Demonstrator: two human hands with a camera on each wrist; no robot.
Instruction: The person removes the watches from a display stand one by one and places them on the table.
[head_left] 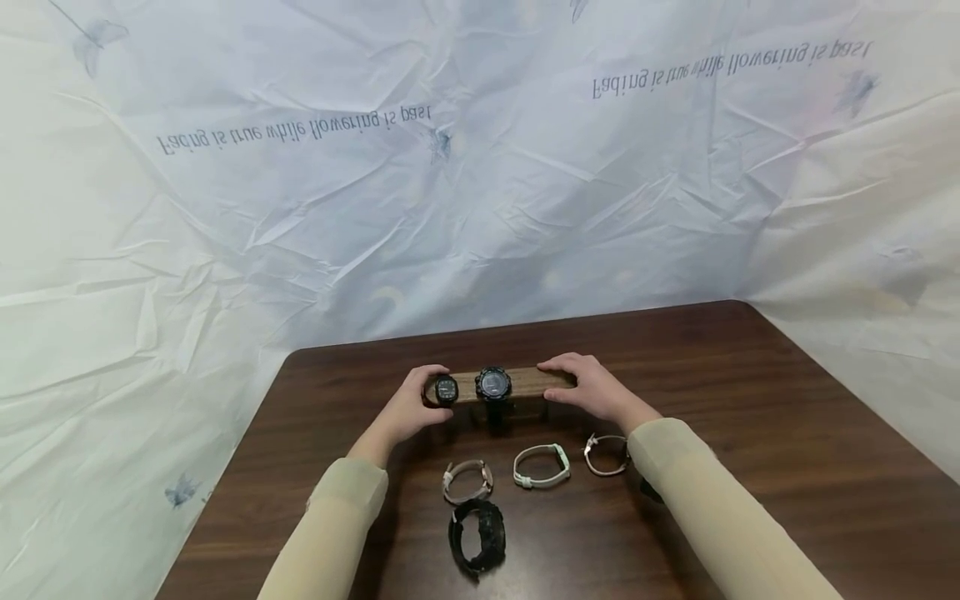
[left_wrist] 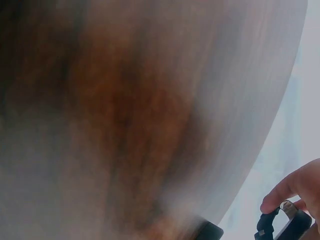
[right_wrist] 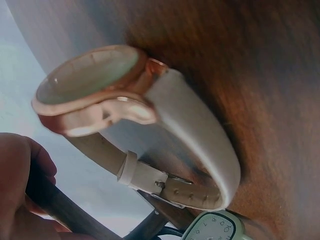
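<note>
Wooden watch bar [head_left: 525, 382], ends hidden under both hands [head_left: 498, 398].

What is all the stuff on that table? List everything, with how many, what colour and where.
Wooden bar: 1, brown, far middle of the table, held at both ends.
Watches on the bar: 2, black, left half of the bar.
Loose watches: 4, three pale, one black, near side of the table.
Table: 1, dark brown.
Backdrop sheet: 1, white, printed, behind the table.
Left hand: grips the bar's left end.
Right hand: grips the bar's right end.
</note>
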